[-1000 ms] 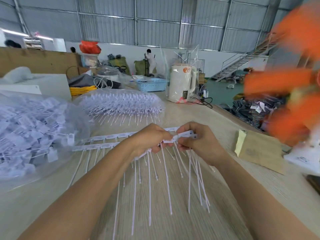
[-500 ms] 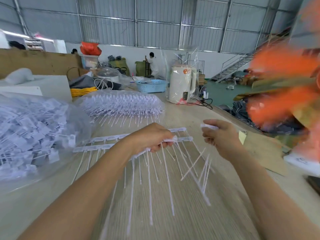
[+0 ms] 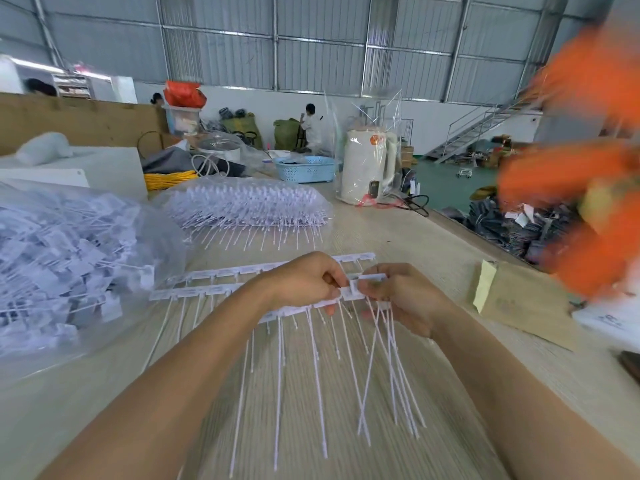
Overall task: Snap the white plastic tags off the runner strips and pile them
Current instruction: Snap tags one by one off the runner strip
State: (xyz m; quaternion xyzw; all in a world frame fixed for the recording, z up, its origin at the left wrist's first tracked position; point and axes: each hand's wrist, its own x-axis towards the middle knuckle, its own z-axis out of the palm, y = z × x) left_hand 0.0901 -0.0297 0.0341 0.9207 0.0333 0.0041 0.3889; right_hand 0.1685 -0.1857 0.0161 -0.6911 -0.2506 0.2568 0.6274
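Mid-snap: left hand (image 3: 304, 280) grips the runner strip (image 3: 194, 292) held just above the table (image 3: 433, 244), right hand (image 3: 405, 299) pinches its end tag (image 3: 370, 279) plus loose tails; next, likely a sharp twist.

1. Left hand (image 3: 304, 280) is gripping the runner strip (image 3: 207, 292) over the counter (image 3: 433, 244).
2. Right hand (image 3: 407, 297) is pinching a white tag (image 3: 372, 278) at the strip's end, with several loose tails (image 3: 391, 368) hanging from its fingers.
3. Bagged loose tags (image 3: 69, 258) are sitting left; bagged strips (image 3: 249, 206) behind.
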